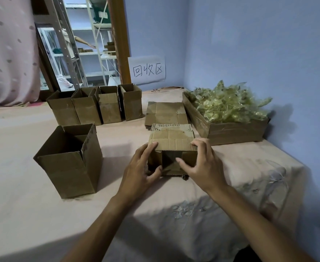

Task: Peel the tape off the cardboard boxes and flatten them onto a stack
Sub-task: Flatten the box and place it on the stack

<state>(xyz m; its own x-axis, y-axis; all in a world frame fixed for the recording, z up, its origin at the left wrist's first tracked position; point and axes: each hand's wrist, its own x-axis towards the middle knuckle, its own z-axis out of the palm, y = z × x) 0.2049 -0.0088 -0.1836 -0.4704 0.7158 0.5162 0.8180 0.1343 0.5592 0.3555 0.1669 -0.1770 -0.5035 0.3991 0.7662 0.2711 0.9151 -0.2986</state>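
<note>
Across the pink cloth-covered counter point(23, 205), a shallow brown cardboard tray point(236, 132) heaped with crumpled yellowish tape point(229, 104) is set far right. A tall open brown cardboard box point(70, 167) is stood at the near left, with a row of four open brown boxes point(96, 110) behind it. A stack of flattened cardboard point(165, 114) is laid beside the tray. Before it, a small brown cardboard box point(174, 142) is held mid-counter: the grip of the left hand point(136, 171) is curled round its left side, that of the right hand point(204, 167) over its top edge and front.
</note>
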